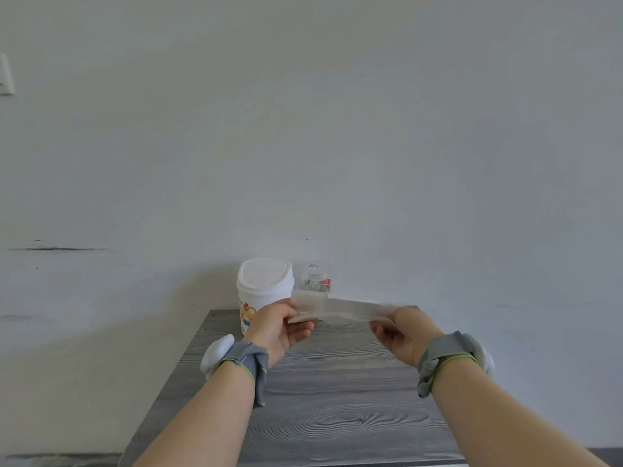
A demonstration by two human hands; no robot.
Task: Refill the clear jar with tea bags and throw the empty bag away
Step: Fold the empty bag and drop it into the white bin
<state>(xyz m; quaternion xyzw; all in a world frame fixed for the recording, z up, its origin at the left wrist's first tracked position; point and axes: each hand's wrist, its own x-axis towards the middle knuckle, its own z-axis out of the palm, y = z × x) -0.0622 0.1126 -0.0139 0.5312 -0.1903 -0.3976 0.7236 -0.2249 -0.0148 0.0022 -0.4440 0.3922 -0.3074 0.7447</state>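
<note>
Both hands, left [281,328] and right [403,335], pinch empty bag [340,310] ends taut above table [337,416]; near half bare.

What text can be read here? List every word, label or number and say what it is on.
No text can be read.
White bin: a cartoon picture low on its front, no words visible.
Clear jar: a red tag at its side, too small and blurred to read.
Clear bag held by both hands: no print visible.
</note>
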